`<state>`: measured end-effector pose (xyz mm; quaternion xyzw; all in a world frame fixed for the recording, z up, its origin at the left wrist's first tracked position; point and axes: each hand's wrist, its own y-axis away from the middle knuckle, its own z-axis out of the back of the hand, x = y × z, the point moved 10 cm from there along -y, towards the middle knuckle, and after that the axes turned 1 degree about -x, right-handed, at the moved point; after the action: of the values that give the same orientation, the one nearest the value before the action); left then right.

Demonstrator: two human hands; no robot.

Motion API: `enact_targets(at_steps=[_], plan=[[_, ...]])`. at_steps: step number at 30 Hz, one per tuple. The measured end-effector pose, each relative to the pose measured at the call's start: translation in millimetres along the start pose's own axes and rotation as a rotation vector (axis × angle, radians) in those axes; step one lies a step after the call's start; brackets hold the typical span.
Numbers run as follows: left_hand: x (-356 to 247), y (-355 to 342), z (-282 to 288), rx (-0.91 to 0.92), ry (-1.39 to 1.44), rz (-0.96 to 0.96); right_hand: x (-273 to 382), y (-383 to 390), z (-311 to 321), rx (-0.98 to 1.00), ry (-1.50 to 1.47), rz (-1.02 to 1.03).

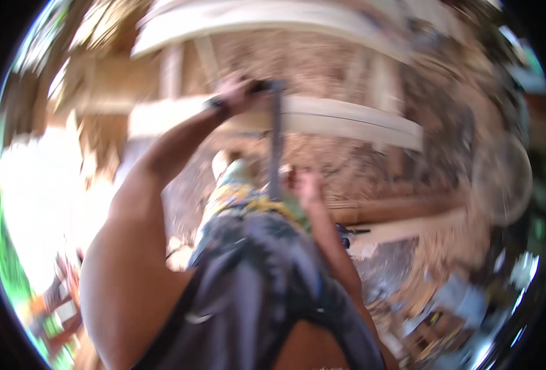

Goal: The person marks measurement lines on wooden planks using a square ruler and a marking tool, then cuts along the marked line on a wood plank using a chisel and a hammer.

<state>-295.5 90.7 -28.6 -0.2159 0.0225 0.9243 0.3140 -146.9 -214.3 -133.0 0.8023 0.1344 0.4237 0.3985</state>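
Observation:
My left hand (239,94), with a dark band at its wrist, is closed on the dark end of a long, straight grey metal bar (275,139), which looks like a carpenter's square. The bar runs from that hand back toward my body, crossing above a pale wooden plank (353,122). A dark line runs lengthwise along the plank's right part. Close to the bar's near end is my right hand (309,186). Its fingers are smeared by motion, so I cannot make out whether they touch the bar or hold anything.
Another pale board (254,20) lies farther off, joined by crosspieces (172,71). Brown ground with wood shavings shows between the boards. A brown beam (396,208) lies at the right, near a round translucent object (502,177). Scraps and a light blue item (461,301) clutter the lower right.

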Motion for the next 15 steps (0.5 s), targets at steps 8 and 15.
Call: enact_targets(at_steps=[8,15], plan=[[12.5,-12.1,-21.8,-0.042,0.057,-0.036,-3.1,-6.2,-24.9,-0.286,-0.054,0.191],[56.3,-3.6,40.3,0.002,0.041,-0.142,-15.8,32.9,-96.3,-0.458,-0.124,0.409]])
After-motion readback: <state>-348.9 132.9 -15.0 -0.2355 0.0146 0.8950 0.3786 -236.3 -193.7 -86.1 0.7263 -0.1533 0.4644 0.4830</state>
